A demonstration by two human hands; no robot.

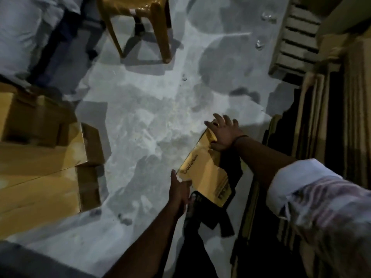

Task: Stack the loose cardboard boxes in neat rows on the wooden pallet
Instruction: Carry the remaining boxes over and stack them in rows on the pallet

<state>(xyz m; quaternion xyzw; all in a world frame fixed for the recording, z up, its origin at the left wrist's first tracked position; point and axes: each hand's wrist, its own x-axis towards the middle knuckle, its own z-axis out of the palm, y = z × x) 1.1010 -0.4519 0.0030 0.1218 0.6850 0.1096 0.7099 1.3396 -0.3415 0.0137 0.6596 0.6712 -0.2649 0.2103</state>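
Well to the left of the left hand's fingers, a stack of closed tan cardboard boxes (40, 167) stands on the grey concrete floor (140, 127). The stack's right edge is stepped, with one box end jutting toward the middle. A wide band of floor runs between that edge and the fingers, and it continues far ahead to the legs of a yellow plastic chair (140, 27).

The left hand (179, 189) reaches to the near left edge of a flat tan cardboard box printed "Crompton" (202, 169). Its fingers lie straight and together along that edge, and the thumb is spread out against the near corner. Blur hides whether any fingertip slips underneath.

The box lies aslant between the two hands, its long edges running away from the person. I cannot tell whether it rests on the floor.

The right hand (222, 135) lies flat on the box's far end, its fingers spread wide apart and the tips reaching past the far edge.

Just right of that hand, a row of brown flattened cardboard sheets (331, 117) stands on edge, closing off that side. Well beyond the right fingers and to their right sits the pale slatted wooden pallet (295, 41), its near edge meeting the floor.
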